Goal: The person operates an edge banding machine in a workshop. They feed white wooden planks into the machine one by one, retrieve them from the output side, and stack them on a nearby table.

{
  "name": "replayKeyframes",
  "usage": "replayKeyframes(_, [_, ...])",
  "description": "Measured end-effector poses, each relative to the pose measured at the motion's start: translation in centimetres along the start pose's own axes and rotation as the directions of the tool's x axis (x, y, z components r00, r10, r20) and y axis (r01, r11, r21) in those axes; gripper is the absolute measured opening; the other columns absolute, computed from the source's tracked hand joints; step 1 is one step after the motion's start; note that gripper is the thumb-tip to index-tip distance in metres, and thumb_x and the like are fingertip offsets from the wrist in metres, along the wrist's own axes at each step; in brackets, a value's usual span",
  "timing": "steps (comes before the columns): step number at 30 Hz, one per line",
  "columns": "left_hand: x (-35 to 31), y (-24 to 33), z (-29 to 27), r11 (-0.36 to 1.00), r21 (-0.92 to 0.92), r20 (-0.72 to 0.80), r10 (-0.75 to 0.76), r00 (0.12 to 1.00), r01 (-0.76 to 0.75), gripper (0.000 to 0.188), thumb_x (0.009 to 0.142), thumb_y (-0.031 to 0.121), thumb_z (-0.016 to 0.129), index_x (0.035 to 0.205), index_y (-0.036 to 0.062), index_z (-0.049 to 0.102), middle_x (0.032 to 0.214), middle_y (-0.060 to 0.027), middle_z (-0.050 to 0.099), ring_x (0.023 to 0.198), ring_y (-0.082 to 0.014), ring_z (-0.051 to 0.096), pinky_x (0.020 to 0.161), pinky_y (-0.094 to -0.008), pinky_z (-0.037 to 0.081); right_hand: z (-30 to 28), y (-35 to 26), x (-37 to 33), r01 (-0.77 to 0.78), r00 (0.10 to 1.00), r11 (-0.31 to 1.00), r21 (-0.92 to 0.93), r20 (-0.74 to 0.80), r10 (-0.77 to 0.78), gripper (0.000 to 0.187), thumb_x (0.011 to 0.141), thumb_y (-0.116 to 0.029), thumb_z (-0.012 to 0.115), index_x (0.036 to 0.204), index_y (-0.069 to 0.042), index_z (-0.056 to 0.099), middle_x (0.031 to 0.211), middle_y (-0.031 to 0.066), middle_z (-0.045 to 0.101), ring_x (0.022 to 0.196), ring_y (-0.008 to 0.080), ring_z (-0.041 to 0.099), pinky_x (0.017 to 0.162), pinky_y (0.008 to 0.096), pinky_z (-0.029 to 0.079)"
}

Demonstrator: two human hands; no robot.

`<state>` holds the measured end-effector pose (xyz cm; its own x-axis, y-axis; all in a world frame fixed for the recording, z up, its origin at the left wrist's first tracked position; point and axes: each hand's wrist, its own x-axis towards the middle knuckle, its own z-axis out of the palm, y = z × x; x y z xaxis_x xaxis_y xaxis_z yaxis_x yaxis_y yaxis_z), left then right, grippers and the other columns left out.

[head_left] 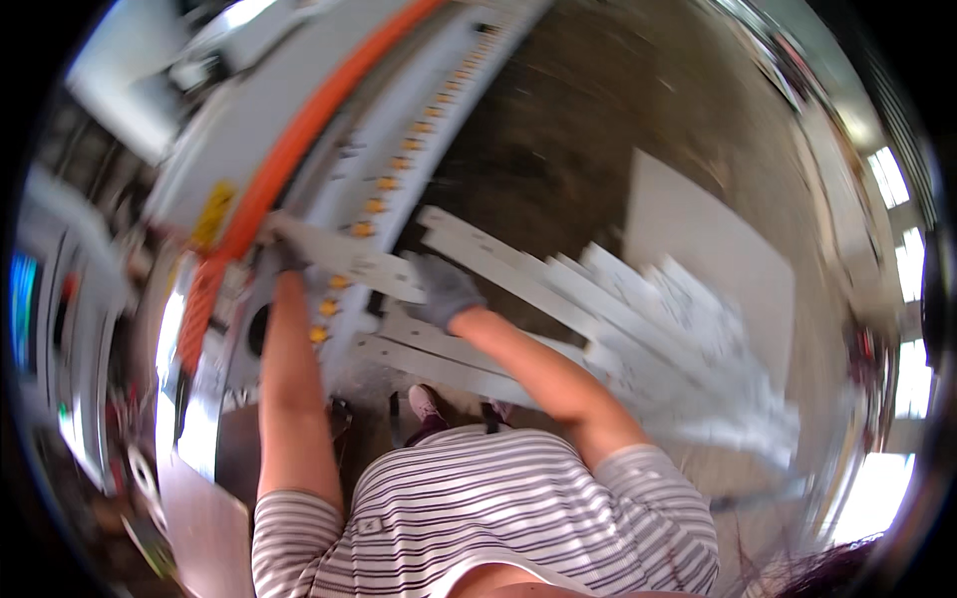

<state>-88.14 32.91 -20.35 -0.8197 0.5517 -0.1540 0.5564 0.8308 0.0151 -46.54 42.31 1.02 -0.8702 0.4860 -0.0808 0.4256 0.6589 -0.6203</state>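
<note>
A flat pale strip (349, 261), seemingly sheet metal, spans between my two hands above the edge of a machine bed. My left hand (283, 257), in a dark grey glove, is closed at the strip's left end, close to the machine's orange bar (261, 204); its fingers are partly blurred. At the right end, my right hand (446, 290), also in a grey glove, has its fingers closed on the strip. Beneath the strip, the pale machine bed (329, 204) carries a row of yellow round pieces (374, 205). Motion blur softens the details.
Right of my right hand lies a fanned stack of long pale strips (638, 329). A large pale sheet (708, 229) lies behind it. A control cabinet with a lit screen (25, 304) stands at the far left. My shoe (423, 401) shows on the floor below.
</note>
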Motion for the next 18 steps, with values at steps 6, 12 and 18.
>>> replayKeyframes(6, [-12.7, 8.5, -16.0, 0.146, -0.979, 0.129, -0.081, 0.988, 0.140, 0.036, 0.095, 0.040, 0.041, 0.114, 0.0101, 0.051, 0.090, -0.0043, 0.058, 0.076, -0.0141, 0.055, 0.069, -0.0278, 0.045, 0.1, 5.3, -6.2, 0.043, 0.882, 0.965, -0.260, -0.444, -0.160, 0.051, 0.073, -0.021, 0.064, 0.118, -0.005, 0.048, 0.121, 0.0154, 0.048, 0.110, 0.0337, 0.047, 0.092, 0.0469, 0.040])
replayKeyframes(12, [-25.2, 4.4, -13.7, 0.254, -0.932, -0.230, 0.140, 0.963, -0.259, 0.031, 0.096, 0.008, 0.043, 0.126, 0.0047, 0.041, 0.083, -0.0044, 0.054, 0.068, -0.0096, 0.048, 0.060, -0.0226, 0.042, -1.3, 23.7, -18.0, -0.673, 0.715, 0.650, -0.354, -0.536, 0.448, 0.056, 0.073, -0.017, 0.060, 0.126, -0.005, 0.049, 0.126, 0.0155, 0.051, 0.117, 0.0311, 0.048, 0.099, 0.0424, 0.038])
replayKeyframes(18, [-32.1, 6.1, -11.0, 0.191, -0.980, -0.005, 0.249, 0.969, -0.054, 0.028, 0.095, 0.008, 0.044, 0.123, 0.0051, 0.043, 0.083, -0.0052, 0.057, 0.065, -0.0085, 0.051, 0.057, -0.0215, 0.044, -7.5, 29.0, -21.1, -0.696, 0.701, 0.553, -0.458, -0.267, 0.662, 0.058, 0.075, -0.023, 0.061, 0.130, -0.010, 0.046, 0.130, 0.0127, 0.048, 0.122, 0.0284, 0.046, 0.101, 0.0400, 0.037])
